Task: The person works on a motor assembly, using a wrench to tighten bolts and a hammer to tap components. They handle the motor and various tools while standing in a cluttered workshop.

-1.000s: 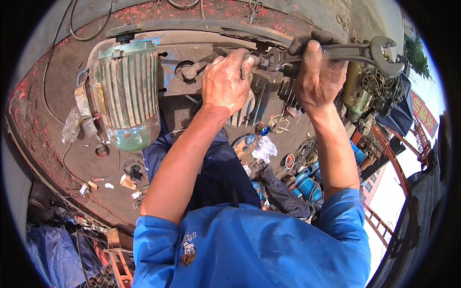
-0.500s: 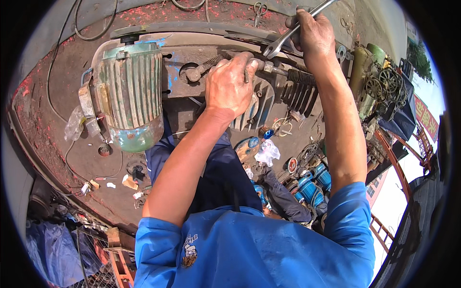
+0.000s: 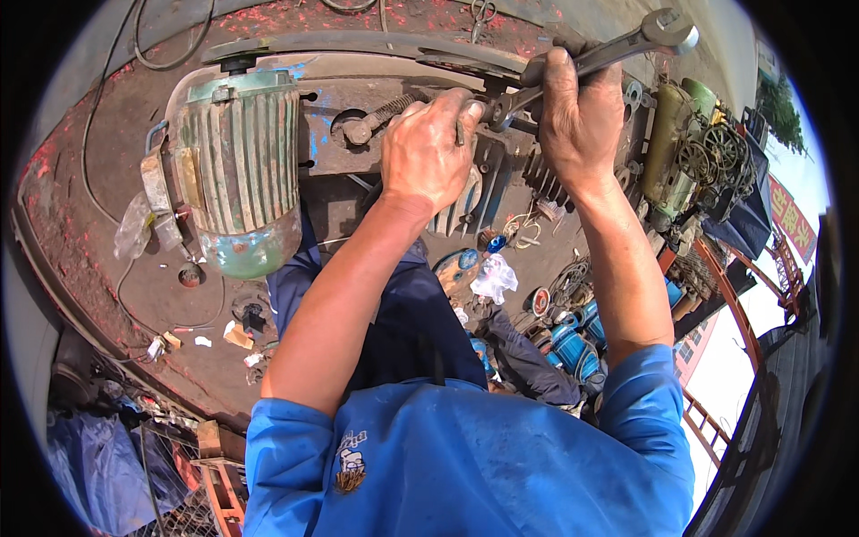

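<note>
My left hand (image 3: 428, 154) is closed around a finned metal pipe (image 3: 404, 109), close to its fitting. The pipe's elbow end (image 3: 358, 132) sits at a round hole in the metal base plate. My right hand (image 3: 580, 121) grips a silver wrench (image 3: 617, 52) by its shaft. One wrench end lies at the pipe fitting just right of my left fingers; its open jaw points up and right. Whether that lower end is seated on a nut cannot be made out. Below my left hand are the cooling fins (image 3: 488, 192) of a compressor head.
A green ribbed electric motor (image 3: 240, 170) stands to the left on the machine. Behind runs a belt and pulley (image 3: 465, 63). Scissors (image 3: 483, 16) lie on the ground beyond. Blue motors (image 3: 573, 353), a white plastic bag (image 3: 494, 279) and scrap lie at lower right; old machinery (image 3: 707, 157) stands farther right.
My right hand has come down and nearer, turning the wrench so its upper end swings into view. My left hand stays on the pipe.
</note>
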### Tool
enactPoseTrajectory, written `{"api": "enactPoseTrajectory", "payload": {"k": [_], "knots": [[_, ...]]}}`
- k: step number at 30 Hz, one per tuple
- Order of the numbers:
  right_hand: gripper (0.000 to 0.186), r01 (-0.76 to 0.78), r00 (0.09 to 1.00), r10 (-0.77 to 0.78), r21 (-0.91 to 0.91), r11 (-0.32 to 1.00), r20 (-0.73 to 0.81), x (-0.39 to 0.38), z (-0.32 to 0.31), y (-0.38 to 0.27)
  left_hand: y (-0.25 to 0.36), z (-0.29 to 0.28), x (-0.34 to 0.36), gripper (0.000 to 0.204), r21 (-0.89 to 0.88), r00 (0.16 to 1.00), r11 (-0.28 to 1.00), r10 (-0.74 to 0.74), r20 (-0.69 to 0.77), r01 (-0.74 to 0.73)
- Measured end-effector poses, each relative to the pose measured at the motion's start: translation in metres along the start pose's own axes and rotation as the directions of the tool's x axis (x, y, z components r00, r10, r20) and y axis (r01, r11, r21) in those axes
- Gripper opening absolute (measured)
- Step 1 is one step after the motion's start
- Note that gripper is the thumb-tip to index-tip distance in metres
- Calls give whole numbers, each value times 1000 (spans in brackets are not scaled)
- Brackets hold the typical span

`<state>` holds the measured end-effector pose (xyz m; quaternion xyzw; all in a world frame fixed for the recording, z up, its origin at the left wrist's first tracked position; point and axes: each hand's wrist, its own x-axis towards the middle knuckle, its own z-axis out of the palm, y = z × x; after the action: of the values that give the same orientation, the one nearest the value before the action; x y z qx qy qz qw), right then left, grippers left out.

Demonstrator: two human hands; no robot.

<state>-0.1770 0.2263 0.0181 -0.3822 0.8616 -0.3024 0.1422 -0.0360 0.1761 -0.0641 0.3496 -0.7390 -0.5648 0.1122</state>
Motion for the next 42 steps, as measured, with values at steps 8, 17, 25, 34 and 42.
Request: {"api": "enactPoseTrajectory", "payload": {"k": [8, 17, 25, 34, 42], "knots": [[32, -273, 946, 314, 317, 908, -85, 32, -12, 9, -3, 0, 0, 29, -7, 999, 1000, 27, -30, -28], [13, 412, 902, -411, 24, 911, 134, -36, -12, -20, -2, 1, -2, 30, 1, 1000, 1000, 24, -21, -24], [29, -667, 732, 659, -19, 745, 175, 63, 8, 20, -1, 2, -1, 30, -34, 998, 998, 56, -30, -57], [23, 395, 919, -395, -40, 918, 12, -26, -13, -7, -4, 6, -2, 30, -13, 997, 999, 47, -55, -48], [22, -312, 950, 310, 28, 950, 44, 24, -2, 1, -4, 3, -2, 28, -1, 997, 999, 42, -64, -42]]}}
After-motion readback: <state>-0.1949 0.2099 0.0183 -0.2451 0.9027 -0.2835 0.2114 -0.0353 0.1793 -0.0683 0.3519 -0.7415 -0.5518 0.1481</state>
